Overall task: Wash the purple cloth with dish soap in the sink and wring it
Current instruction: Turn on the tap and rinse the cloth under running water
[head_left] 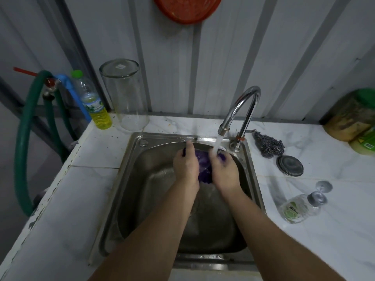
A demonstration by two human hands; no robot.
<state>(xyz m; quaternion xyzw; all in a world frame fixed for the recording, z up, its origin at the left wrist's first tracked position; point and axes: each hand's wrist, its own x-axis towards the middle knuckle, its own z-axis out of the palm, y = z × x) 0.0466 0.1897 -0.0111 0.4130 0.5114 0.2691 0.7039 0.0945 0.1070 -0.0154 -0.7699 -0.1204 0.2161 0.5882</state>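
The purple cloth [204,166] is bunched between both hands at the back of the steel sink [129,165]. My left hand [185,164] grips its left side and my right hand [224,171] grips its right side. Water runs from the chrome tap [241,106] onto the cloth and my right hand. A clear dish soap bottle [296,208] with a lime label lies on its side on the counter to the right of the sink. Most of the cloth is hidden by my hands.
A yellow-liquid bottle [97,106] and a tall glass jar [125,96] stand at the back left. A steel scourer [268,145] and a round metal lid [289,165] lie right of the tap. A green hose [23,138] hangs at the left. A large jar [353,116] stands far right.
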